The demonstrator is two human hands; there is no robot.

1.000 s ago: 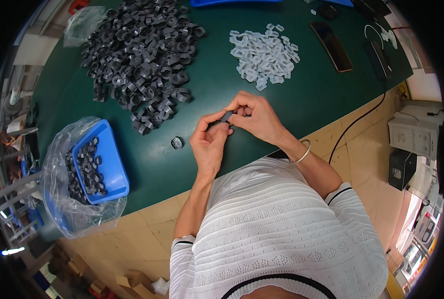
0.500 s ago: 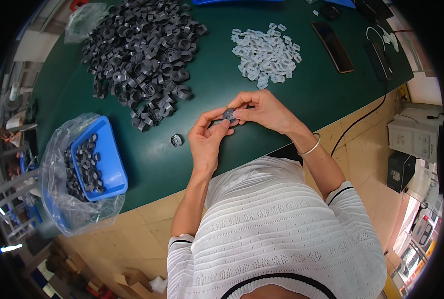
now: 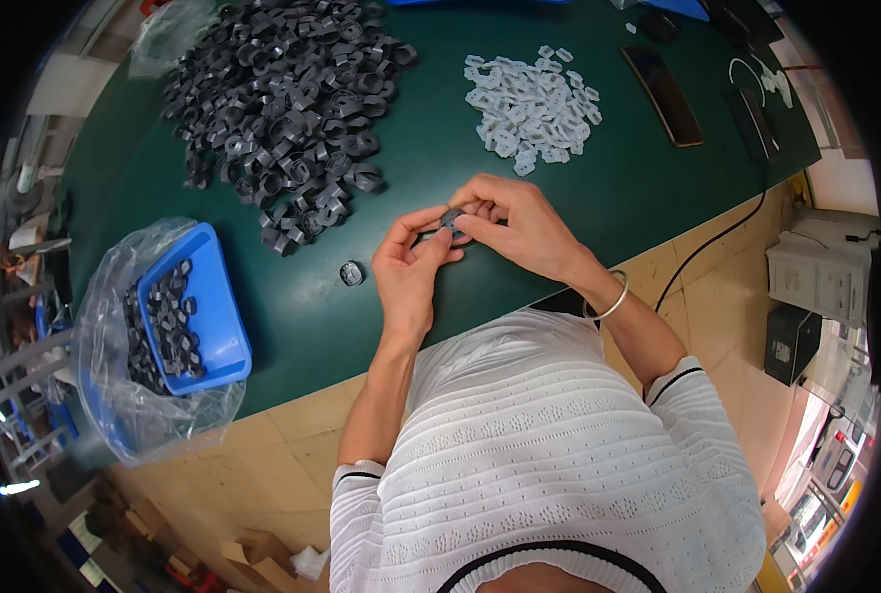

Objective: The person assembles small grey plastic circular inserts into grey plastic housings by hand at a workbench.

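Note:
Between both hands, above the green table near its front edge, is a small round dark grey plastic part (image 3: 450, 221). My left hand (image 3: 410, 265) pinches it with thumb and fingers from the left. From the right, my right hand (image 3: 522, 223) grips it too, the thumb lying across its face; the fingers cover much of it. A single loose dark ring-shaped part (image 3: 351, 274) lies on the table left of my left hand. Beyond the hands are a large heap of dark grey plastic parts (image 3: 282, 109) and a smaller pile of whitish translucent plastic pieces (image 3: 531, 107).
At the left edge a blue bin (image 3: 225, 341) holds several dark parts, with a clear plastic bag (image 3: 99, 366) around it. A smartphone (image 3: 662, 96) and a black device with a cable (image 3: 752, 124) lie at the right on the green table (image 3: 599, 222).
My right thumb has shifted left across the round part, and my right hand has turned slightly over it. Both hands keep hold of it in nearly the same place.

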